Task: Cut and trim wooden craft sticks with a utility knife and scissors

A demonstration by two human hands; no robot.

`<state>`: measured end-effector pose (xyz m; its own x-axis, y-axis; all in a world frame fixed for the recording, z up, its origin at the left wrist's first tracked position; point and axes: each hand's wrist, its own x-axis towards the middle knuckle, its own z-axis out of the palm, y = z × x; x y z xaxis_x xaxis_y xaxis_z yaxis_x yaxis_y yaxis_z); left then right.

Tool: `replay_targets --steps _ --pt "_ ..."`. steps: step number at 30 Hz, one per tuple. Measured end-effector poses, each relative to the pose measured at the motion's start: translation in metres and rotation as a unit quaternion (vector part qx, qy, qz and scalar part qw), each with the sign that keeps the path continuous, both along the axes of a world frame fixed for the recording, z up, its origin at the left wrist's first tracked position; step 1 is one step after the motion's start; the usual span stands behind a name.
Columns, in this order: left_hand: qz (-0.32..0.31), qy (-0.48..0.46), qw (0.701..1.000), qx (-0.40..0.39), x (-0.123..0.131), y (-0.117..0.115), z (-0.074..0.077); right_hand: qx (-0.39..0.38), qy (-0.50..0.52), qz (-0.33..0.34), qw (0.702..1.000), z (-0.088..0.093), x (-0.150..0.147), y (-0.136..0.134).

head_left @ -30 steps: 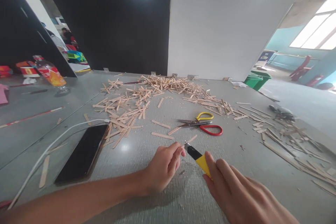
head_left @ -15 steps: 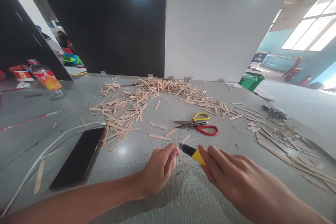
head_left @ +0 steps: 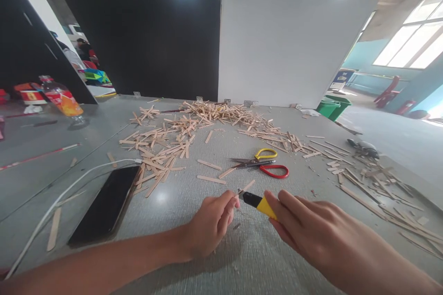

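My left hand (head_left: 214, 221) pinches a thin wooden craft stick (head_left: 248, 186), whose free end points up and to the right. In my right hand (head_left: 311, 230) is a yellow and black utility knife (head_left: 265, 205), gripped by its handle. Its blade meets the stick close to my left fingertips; the exact contact is too small to make out. Just beyond the hands lie scissors (head_left: 254, 162) with one yellow and one red handle loop, a dark pen-like tool across them. A few loose craft sticks (head_left: 212, 179) rest left of the scissors.
A large heap of craft sticks (head_left: 221, 113) curves across the back of the grey table. A phone (head_left: 105, 205) with a white cable (head_left: 69, 189) lies at left, and a drink bottle (head_left: 62, 97) stands farther back. Cut strips (head_left: 367, 203) litter the right side. Black and white panels (head_left: 277, 46) stand behind.
The utility knife and my right hand have shifted slightly to the right and down. More of the stick shows beyond my left fingers. The camera view has moved a little.
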<state>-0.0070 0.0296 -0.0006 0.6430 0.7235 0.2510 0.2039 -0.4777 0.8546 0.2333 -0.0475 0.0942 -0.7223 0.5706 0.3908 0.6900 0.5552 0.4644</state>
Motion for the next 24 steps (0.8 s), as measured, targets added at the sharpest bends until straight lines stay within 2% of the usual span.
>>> replay_targets --steps 10,13,16,21,24 --pt "0.012 -0.027 0.999 -0.043 0.001 0.0 -0.001 0.016 0.022 -0.006 1.0 -0.014 -0.008 -0.015" --pt "0.012 -0.042 0.996 -0.082 0.003 0.001 0.002 0.008 0.014 0.0 1.0 -0.015 -0.005 -0.01" --pt "-0.003 -0.057 0.986 -0.156 0.007 0.006 0.007 -0.024 0.025 -0.004 0.999 -0.012 0.001 -0.001" --pt "-0.103 -0.076 0.944 -0.305 0.012 0.017 0.016 -0.144 0.079 0.019 0.986 -0.002 0.004 0.008" --pt "-0.203 -0.076 0.895 -0.39 0.011 0.021 0.022 -0.207 0.08 0.012 0.975 0.003 0.007 0.007"
